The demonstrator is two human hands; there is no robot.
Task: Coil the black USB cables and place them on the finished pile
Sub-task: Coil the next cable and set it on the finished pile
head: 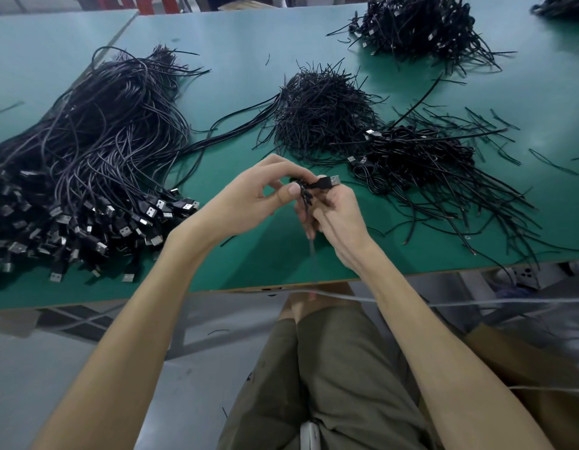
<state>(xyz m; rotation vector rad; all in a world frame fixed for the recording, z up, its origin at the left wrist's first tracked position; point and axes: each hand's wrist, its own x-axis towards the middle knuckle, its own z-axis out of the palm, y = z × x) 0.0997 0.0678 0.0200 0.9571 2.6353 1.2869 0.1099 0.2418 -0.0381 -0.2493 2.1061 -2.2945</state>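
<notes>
One USB cable (327, 183) between my left hand (258, 194) and right hand (335, 219); five black heaps on the green desk (242, 76).
The left hand has curled fingers and pinches the bundled part of the cable with thumb and fingertips. The right hand grips the same cable, its silver plug pointing to 3 o'clock. From my hands, the heap of loose cables (86, 147) lies at 9 o'clock, the heap of short ties (320, 115) at 12, the pile of coiled cables (421, 157) at 2, a farther heap (418, 24) at 1, and a corner heap (564, 4), cut by the edge, beyond it.

cable (306, 193) coil hidden inside hands (249, 196), far pile (564, 4) cropped
</notes>
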